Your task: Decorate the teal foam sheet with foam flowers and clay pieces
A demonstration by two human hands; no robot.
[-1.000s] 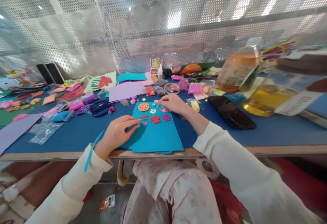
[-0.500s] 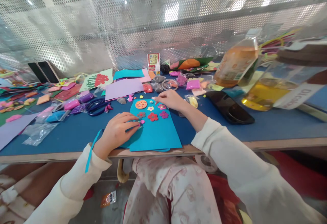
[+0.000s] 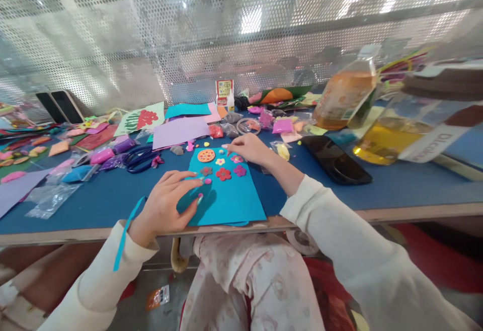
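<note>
A teal felt sheet [image 3: 230,200] lies at the table's front edge. On it sit an orange round piece [image 3: 206,155], a red flower [image 3: 223,173], a purple flower [image 3: 239,170], a pink flower [image 3: 237,159] and a small pink dot [image 3: 207,181]. My left hand [image 3: 166,205] rests on the sheet's left edge, fingers spread, the index tip close to the pink dot. A thin teal strip [image 3: 126,235] hangs beside that wrist. My right hand [image 3: 247,147] lies at the sheet's top edge, fingertips down beside the pink flower, with nothing visible in it.
Blue-handled scissors [image 3: 139,157] and small bags of coloured bits lie to the left. A lilac sheet [image 3: 181,132] and a glue bottle [image 3: 230,99] are behind. A black phone [image 3: 335,160] and two bottles of amber liquid [image 3: 345,97] [image 3: 400,137] stand to the right.
My left hand has spread its fingers and slid a little toward me along the sheet's left edge. The right hand has crept slightly toward the sheet's top edge.
</note>
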